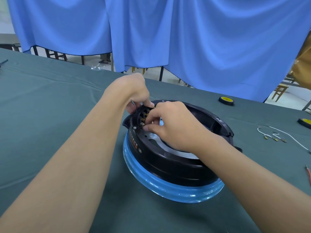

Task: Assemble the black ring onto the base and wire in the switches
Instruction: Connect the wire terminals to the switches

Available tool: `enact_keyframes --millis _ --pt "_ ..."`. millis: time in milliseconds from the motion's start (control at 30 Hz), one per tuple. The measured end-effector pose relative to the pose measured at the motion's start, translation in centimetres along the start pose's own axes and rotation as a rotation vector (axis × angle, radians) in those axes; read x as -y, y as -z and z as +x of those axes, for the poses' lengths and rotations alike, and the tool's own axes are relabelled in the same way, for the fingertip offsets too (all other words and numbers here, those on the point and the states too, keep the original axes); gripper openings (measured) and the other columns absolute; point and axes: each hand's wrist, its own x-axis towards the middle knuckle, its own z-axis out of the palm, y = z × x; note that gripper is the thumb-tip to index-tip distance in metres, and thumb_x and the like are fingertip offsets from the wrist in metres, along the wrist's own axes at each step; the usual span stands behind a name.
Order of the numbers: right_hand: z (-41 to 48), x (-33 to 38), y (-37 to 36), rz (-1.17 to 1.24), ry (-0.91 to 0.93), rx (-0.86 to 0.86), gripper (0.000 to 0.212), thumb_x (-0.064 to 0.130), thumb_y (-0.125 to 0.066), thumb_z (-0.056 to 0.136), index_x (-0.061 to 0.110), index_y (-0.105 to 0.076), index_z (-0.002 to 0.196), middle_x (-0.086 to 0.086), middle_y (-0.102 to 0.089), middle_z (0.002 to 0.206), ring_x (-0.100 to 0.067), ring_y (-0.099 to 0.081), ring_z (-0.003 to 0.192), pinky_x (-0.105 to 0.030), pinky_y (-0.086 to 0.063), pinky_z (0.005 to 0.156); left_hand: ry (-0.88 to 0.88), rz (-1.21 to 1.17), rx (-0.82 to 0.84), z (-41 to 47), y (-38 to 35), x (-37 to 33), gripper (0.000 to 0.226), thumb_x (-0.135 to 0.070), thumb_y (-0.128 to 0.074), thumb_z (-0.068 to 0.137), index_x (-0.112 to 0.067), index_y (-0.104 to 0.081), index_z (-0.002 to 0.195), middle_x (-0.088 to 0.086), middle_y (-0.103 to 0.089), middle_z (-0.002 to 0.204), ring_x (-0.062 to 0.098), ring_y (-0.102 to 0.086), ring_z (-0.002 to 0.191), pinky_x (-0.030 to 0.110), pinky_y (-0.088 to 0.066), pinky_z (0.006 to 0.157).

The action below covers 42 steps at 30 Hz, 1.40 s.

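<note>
- While both bare forearms reach forward over the dark green cloth-covered table (50, 101), the round black plastic ring (168, 158) sits on top of the round base wrapped in blue film (168, 189), near the middle of the table.
- The left hand (134, 93) bends down at the wrist over the ring's far-left rim. Its fingers curl round that rim from outside and grip it at the section that carries the switches (143, 117).
- The switches are set into the ring's inner wall, with their brass tabs pointing inward.
- The right hand (168, 121) comes in from the right across the ring's opening, back of the hand up and fingers curled. Its thumb and fingertips (148, 127) are right against the brass tabs.
- Whether those fingertips pinch a connector or only press on the tabs I cannot tell, because the hand covers that spot.
- A loose white wire with brass end pieces (286, 134) lies on the cloth to the right, well apart from the ring.
- Two black discs with yellow faces (226, 100) lie near the table's far edge, and a blue curtain (202, 39) hangs behind.
</note>
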Motion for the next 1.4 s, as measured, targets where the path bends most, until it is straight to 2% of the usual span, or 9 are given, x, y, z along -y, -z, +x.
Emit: enact_keyframes --millis 100,267,633,767,900,1233,1333,1400 --pt "0.03 0.05 -0.04 -0.042 0.000 -0.003 0.013 0.034 -0.066 0.087 0.023 -0.073 0.088 0.007 -0.052 0.082 -0.019 -0.050 0.085 -0.043 -0.048 0.079 0.000 -0.010 -0.002 -0.02 0.01 0.02 0.024 -0.013 -0.077 0.080 0.004 -0.070 0.095 0.019 -0.073 0.082 0.037 -0.074 0.078 0.051 -0.059 0.081" --pt "0.04 -0.04 -0.06 -0.067 0.027 0.004 0.016 0.028 -0.065 0.088 0.015 -0.071 0.081 0.001 -0.057 0.083 -0.020 -0.051 0.080 -0.037 -0.045 0.079 0.007 -0.034 0.016 -0.06 -0.02 0.02 0.027 -0.013 -0.078 0.081 0.006 -0.069 0.098 0.021 -0.073 0.084 0.038 -0.073 0.080 0.051 -0.059 0.082" --pt "0.31 0.30 -0.01 -0.111 0.009 0.013 0.017 0.023 -0.061 0.084 0.012 -0.066 0.072 0.000 -0.056 0.074 -0.019 -0.048 0.074 -0.028 -0.037 0.070 0.008 -0.035 0.012 -0.10 0.00 -0.03 0.025 -0.012 -0.077 0.081 0.004 -0.070 0.099 0.019 -0.073 0.084 0.037 -0.074 0.082 0.050 -0.059 0.082" --pt "0.42 0.51 -0.05 -0.131 0.016 0.013 0.019 0.022 -0.060 0.084 0.008 -0.065 0.072 -0.005 -0.061 0.077 -0.024 -0.053 0.079 -0.036 -0.045 0.077 0.009 -0.032 0.004 -0.13 -0.01 -0.06 0.024 -0.011 -0.076 0.081 0.005 -0.070 0.098 0.019 -0.073 0.084 0.037 -0.074 0.082 0.050 -0.059 0.083" --pt "0.37 0.61 -0.03 -0.140 0.017 0.013 0.022 0.023 -0.059 0.086 0.005 -0.067 0.076 -0.007 -0.062 0.079 -0.026 -0.055 0.081 -0.039 -0.047 0.077 0.007 -0.013 -0.003 -0.26 0.00 -0.19 0.022 -0.009 -0.074 0.081 0.006 -0.069 0.097 0.018 -0.072 0.081 0.037 -0.074 0.081 0.050 -0.059 0.083" --pt "0.49 0.52 -0.28 -0.156 0.036 0.038 0.024 0.024 -0.058 0.092 0.006 -0.066 0.079 -0.005 -0.061 0.078 -0.027 -0.054 0.080 -0.040 -0.047 0.077 0.001 0.027 0.009 -0.13 0.09 -0.18 0.021 -0.011 -0.074 0.082 0.004 -0.071 0.096 0.018 -0.073 0.082 0.036 -0.074 0.080 0.049 -0.059 0.083" --pt "0.46 0.33 -0.39 -0.155 0.034 0.029 0.023 0.025 -0.058 0.093 0.007 -0.065 0.080 -0.003 -0.058 0.078 -0.026 -0.054 0.082 -0.034 -0.044 0.078 -0.009 0.085 0.021 0.03 0.06 -0.35 0.023 -0.016 -0.076 0.083 0.004 -0.070 0.093 0.019 -0.074 0.084 0.035 -0.074 0.081 0.049 -0.059 0.083" --pt "0.38 0.22 -0.44 -0.142 0.029 0.026 0.023 0.026 -0.058 0.092 0.008 -0.065 0.080 -0.002 -0.057 0.078 -0.025 -0.053 0.083 -0.036 -0.044 0.079 -0.005 0.145 0.055 0.08 0.16 -0.58 0.024 -0.019 -0.074 0.086 0.004 -0.070 0.093 0.019 -0.074 0.085 0.035 -0.074 0.082 0.050 -0.059 0.083"
